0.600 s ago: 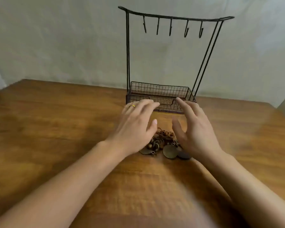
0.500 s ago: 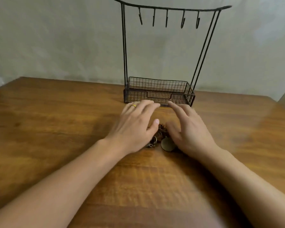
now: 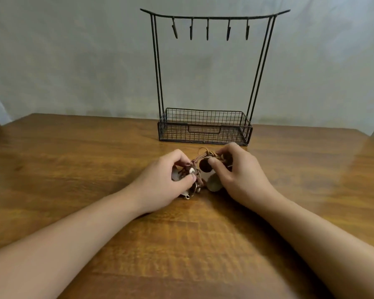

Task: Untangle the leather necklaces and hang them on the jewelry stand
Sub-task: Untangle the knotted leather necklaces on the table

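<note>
We hold the tangled leather necklaces [image 3: 200, 169] just in front of the jewelry stand [image 3: 205, 128], left hand [image 3: 160, 186] and right hand [image 3: 235, 173] each pinching one side. Cords seem knotted; we should tease loops apart gently, not pull, leaving the hooks [image 3: 207, 29] for later.

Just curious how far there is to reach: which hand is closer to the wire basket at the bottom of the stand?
The right hand. It sits just in front of the basket's right half; the left hand is lower and further left, clearly farther off.
</note>
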